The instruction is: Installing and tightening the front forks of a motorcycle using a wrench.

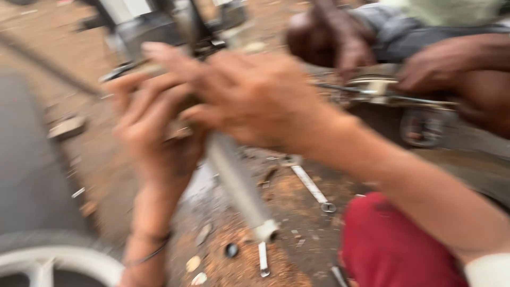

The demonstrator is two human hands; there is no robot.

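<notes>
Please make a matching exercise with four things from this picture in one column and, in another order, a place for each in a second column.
1. tube
2. wrench
3. wheel
4. red cloth

a. bottom left corner
b. on the ground, right of the tube
c. lower right, under the right forearm
d. in both hands, left hand and right hand

Pairs: 1-d, 2-b, 3-a, 4-c

The ground is brown dirt [159, 16] with small stones, seen at the top left of the frame. Lower down in the middle it turns dark and oily, with orange rust dust [239, 266] spread over it. A flat silver metal spanner [312, 187] lies on it, right of the middle. At the bottom left is a black rubber tyre on a pale wheel [37, 212]. Soft daylight falls everywhere.
</notes>
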